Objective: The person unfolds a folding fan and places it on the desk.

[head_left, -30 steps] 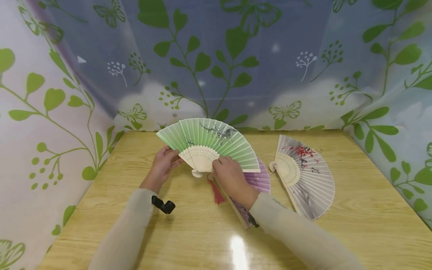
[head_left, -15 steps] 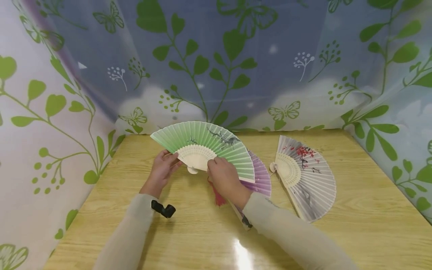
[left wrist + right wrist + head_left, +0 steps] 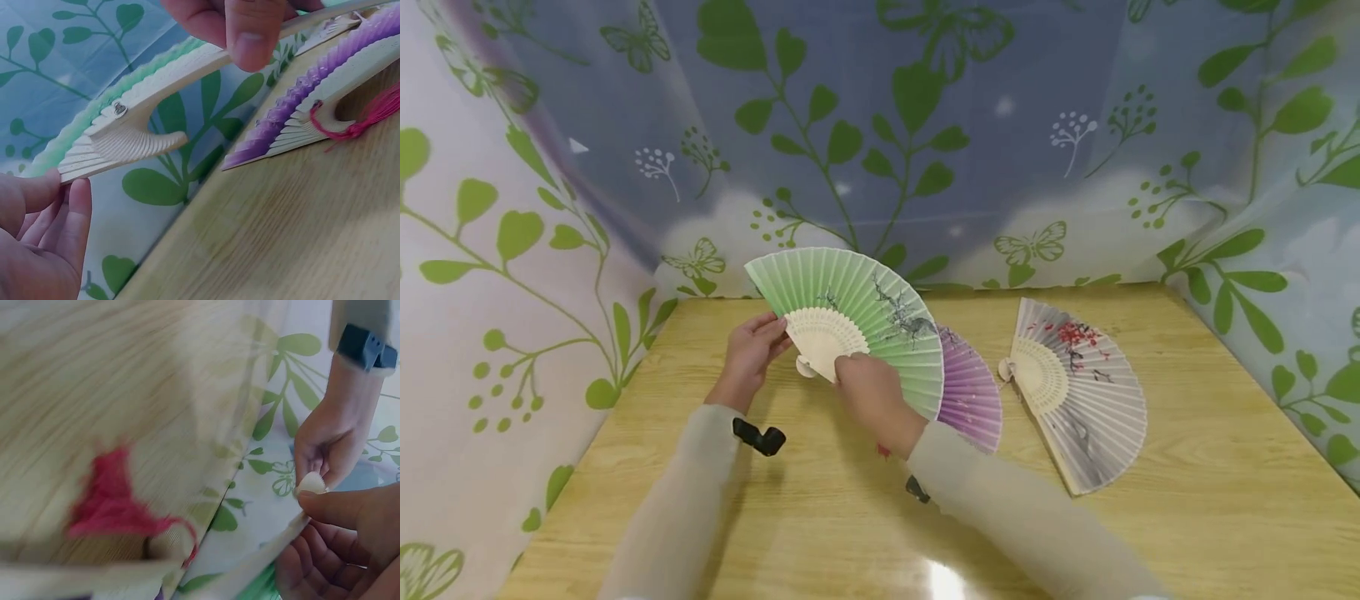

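Note:
A green folding fan (image 3: 842, 287) with a dark branch print is spread wide between my two hands, above the table. My left hand (image 3: 748, 354) pinches the stick at its left edge between thumb and fingers. On the opposite edge my right hand (image 3: 876, 396) grips the other outer stick, thumb on top in the right wrist view. The fan's pale rivet end (image 3: 119, 109) sits between the hands. Behind the right hand lies a spread purple folding fan (image 3: 970, 392), partly covered by the green one. Its red tassel (image 3: 115, 500) trails on the wood.
At the right, a spread grey-white folding fan (image 3: 1105, 408) with red blossoms lies on the wood-grain table (image 3: 820, 517). Printed cloth with green leaves (image 3: 917, 96) hangs behind the table and along both sides. A dark wrist device (image 3: 760, 436) projects from the left cuff.
The green fan has turned clockwise, its right edge swinging down toward me. My right hand has moved down and left with that edge, and the left hand has shifted slightly left and up.

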A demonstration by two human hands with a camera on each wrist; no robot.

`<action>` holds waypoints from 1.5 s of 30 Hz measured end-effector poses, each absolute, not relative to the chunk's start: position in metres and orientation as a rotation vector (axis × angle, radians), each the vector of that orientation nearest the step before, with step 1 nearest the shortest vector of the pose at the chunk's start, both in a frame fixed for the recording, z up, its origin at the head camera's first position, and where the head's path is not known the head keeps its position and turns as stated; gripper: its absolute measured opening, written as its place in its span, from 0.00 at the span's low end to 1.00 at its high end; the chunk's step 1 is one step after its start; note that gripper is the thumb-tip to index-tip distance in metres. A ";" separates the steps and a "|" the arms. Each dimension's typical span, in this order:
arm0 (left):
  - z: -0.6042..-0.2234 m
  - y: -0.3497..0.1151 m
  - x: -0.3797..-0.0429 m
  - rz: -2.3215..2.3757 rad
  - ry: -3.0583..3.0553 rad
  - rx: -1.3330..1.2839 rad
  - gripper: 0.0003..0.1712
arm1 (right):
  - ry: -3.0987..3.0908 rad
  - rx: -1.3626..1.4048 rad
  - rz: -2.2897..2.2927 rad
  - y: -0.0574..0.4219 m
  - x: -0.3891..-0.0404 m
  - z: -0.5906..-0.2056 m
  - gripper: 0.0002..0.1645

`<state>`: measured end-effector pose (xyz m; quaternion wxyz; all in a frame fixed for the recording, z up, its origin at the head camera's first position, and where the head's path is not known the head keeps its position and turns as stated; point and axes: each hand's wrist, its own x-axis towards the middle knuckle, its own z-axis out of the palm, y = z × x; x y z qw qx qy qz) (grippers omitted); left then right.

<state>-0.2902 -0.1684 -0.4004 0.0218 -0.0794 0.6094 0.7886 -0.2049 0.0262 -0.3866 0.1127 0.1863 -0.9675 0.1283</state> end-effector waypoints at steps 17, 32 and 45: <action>-0.406 -0.193 -0.300 2.255 2.098 -0.237 0.29 | -2.947 0.517 0.470 -0.031 -0.198 -0.390 0.11; -0.440 -0.234 -0.290 1.964 2.194 -0.192 0.30 | -3.069 0.544 0.514 -0.075 -0.184 -0.411 0.09; -0.462 -0.249 -0.292 1.835 2.274 -0.254 0.28 | -3.092 0.530 0.416 -0.101 -0.180 -0.425 0.07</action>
